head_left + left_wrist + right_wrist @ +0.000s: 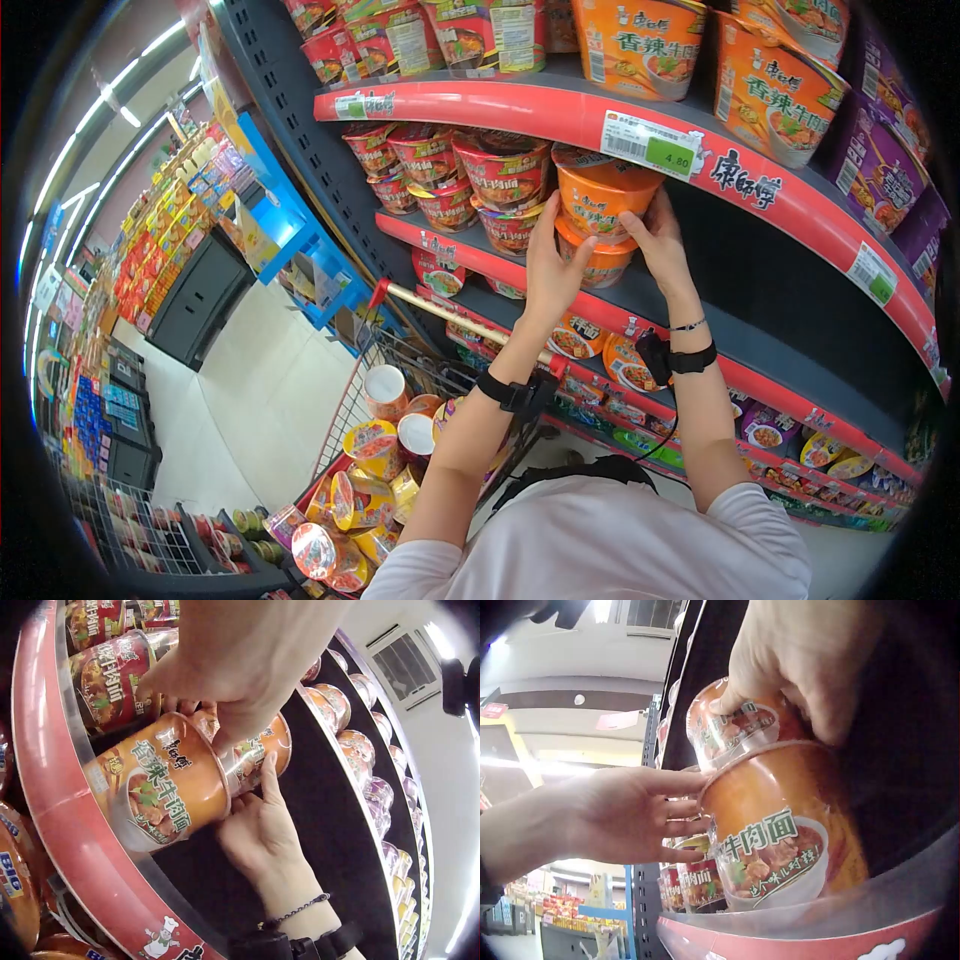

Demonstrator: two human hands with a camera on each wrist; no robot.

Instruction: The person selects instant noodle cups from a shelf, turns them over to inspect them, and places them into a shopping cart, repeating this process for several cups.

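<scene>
Two orange instant noodle cups stand stacked at the front of a middle shelf, an upper cup [600,185] on a lower cup [598,265]. My right hand [660,245] grips the upper cup from the right, its thumb [731,701] across the printed side. From the left, my left hand [555,270] touches the stack with fairly straight, spread fingers [681,782]. In the left wrist view the lower cup [169,787] is nearest, and the left hand [240,667] partly covers the upper cup [262,754].
Red noodle cups [500,170] are stacked left of the hands. Above runs a red shelf edge [560,100] with a price tag [650,143]; larger orange cups [640,45] stand over it. A cart [350,400] with several noodle cups is at lower left, its handle [470,325] near the left forearm.
</scene>
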